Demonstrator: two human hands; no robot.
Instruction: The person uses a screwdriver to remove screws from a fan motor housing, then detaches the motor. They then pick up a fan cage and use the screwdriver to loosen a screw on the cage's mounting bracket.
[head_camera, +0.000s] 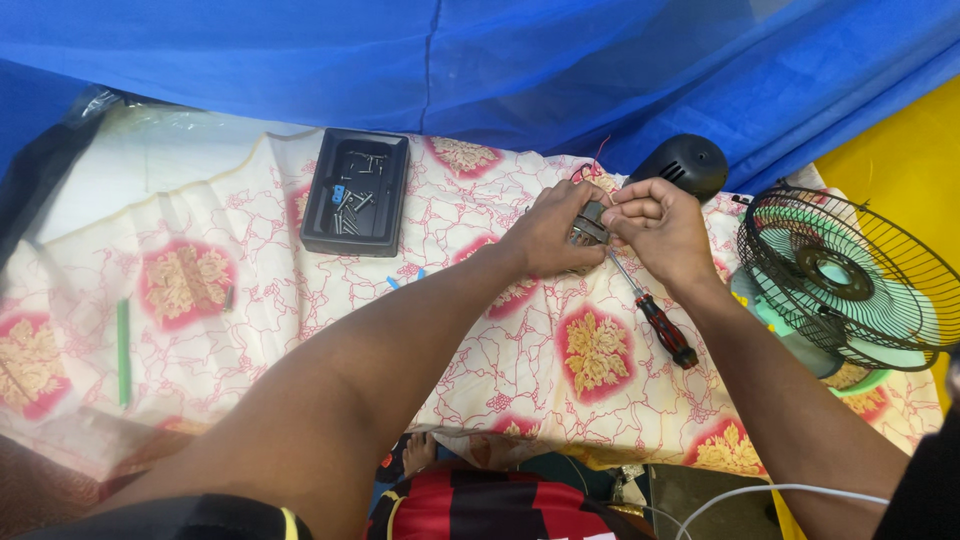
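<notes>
1. Grip, left hand (552, 228): fingers curl around a small grey metal part (588, 226), clamped on it from the left and underside. It sits low over the desk (300, 300), wrist resting on the patterned cloth (450, 330).
2. Grip, right hand (655, 225): fingers bunched together, fingertips pinched at the top of the same metal part. Whether they pinch a screw or the part's edge cannot be told; the knuckles hide it.
3. The metal part sits between the two hands, near the desk's far edge, just in front of a black domed motor housing (688, 164).
4. A screwdriver (650, 310) with a red and black handle lies on the cloth, its shaft running up under the right hand toward the part. Neither hand appears to hold it.
5. To work this well, judging by the pose: keep the left hand as the steady clamp, wrist planted, and let only the right fingertips move. Any small fastener should stay over the cloth so a drop does not roll off.
6. A black tray (355, 192) with loose screws and a small blue piece lies well to the left, beyond arm's rest; anything removed belongs there, not loose on the busy print.
7. A fan guard with green blades (850, 275) stands at the right, near the right forearm; the elbow needs room there.
8. A green stick (123, 350) lies far left. Blue fabric (500, 70) hangs behind the desk.
</notes>
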